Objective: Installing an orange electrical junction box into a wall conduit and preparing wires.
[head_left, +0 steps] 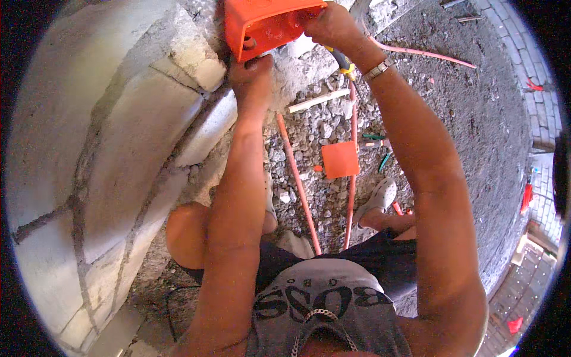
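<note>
An orange plastic junction box is at the top of the head view, its open side toward me. My left hand is closed at the box's lower left edge, with the fingertips partly hidden behind it. At the upper right corner, my right hand grips the rim, and some of its fingers are out of sight. Just below my right wrist is a tool with a black and yellow handle. A flat orange square cover lies on the gravel between my feet, apart from both hands.
Two orange conduits run along the gravel toward me. Near them lie a pale strip of wood and a green-handled tool. A rough stone wall rises on the left. Another thin pinkish tube crosses the ground at upper right.
</note>
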### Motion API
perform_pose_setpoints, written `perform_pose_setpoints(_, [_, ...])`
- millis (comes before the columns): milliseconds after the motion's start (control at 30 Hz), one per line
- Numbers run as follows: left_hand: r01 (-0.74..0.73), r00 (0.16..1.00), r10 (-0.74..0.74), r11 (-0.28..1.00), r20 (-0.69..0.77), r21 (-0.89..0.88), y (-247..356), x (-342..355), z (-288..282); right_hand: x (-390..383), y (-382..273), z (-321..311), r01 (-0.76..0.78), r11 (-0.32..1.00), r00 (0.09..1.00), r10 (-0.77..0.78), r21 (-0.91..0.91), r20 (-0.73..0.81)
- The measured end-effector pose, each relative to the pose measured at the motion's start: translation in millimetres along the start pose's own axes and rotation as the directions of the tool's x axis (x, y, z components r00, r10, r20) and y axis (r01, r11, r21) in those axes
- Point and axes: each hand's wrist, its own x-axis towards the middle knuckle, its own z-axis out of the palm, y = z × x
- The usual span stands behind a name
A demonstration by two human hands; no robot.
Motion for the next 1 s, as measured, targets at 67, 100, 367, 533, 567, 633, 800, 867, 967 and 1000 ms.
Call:
perform_pose_setpoints(67, [-0.002,0.999,0.003,1.000,0.046,-0.022,1.0,-1.2,-3.5,0.3,0.7,1.1,0.017,1.000,1.000,-0.017,-0.006,-0.024])
perform_pose_setpoints(100, [0.069,0.996,-0.059,0.988,0.073,-0.141,2.0,-1.6,-5.5,1.2,1.2,1.8,0.038,0.999,0.998,-0.039,-0.017,-0.049])
perform_pose_setpoints(367, [0.260,0.957,-0.291,0.849,0.004,-0.460,16.2,-11.2,7.5,7.9,-0.6,0.3,0.165,0.979,0.984,-0.154,-0.123,0.090])
perform_pose_setpoints(533, [0.248,0.907,-0.354,0.887,-0.227,-0.390,11.9,-12.5,17.4,19.2,-14.2,-3.5,0.142,0.990,0.989,-0.142,0.004,-0.030])
perform_pose_setpoints(567, [0.239,0.914,-0.342,0.888,-0.217,-0.393,11.0,-11.2,16.5,25.3,-17.8,-2.6,0.143,0.990,0.989,-0.143,0.004,-0.042])
perform_pose_setpoints(633, [0.308,0.900,-0.391,0.883,-0.193,-0.354,11.6,-9.5,13.8,35.0,-21.8,-0.1,0.313,0.941,0.949,-0.315,-0.132,0.003])
perform_pose_setpoints(800, [0.210,0.923,-0.341,0.836,-0.179,-0.507,29.6,-15.7,15.0,34.3,-19.1,6.0,0.193,0.979,0.979,-0.197,-0.064,-0.060])
perform_pose_setpoints(867, [0.136,0.948,-0.260,0.855,-0.186,-0.501,40.5,-19.8,16.8,29.2,-19.3,5.2,0.167,0.984,0.985,-0.170,-0.054,-0.043])
perform_pose_setpoints(967, [0.108,0.960,-0.245,0.765,-0.132,-0.636,53.2,-23.4,14.9,24.2,-22.5,3.4,0.122,0.991,0.992,-0.124,-0.058,-0.025])
perform_pose_setpoints(1000, [0.132,0.956,-0.268,0.755,-0.119,-0.642,55.3,-23.4,15.1,23.9,-23.1,3.0,0.103,0.992,0.994,-0.105,-0.069,-0.024])
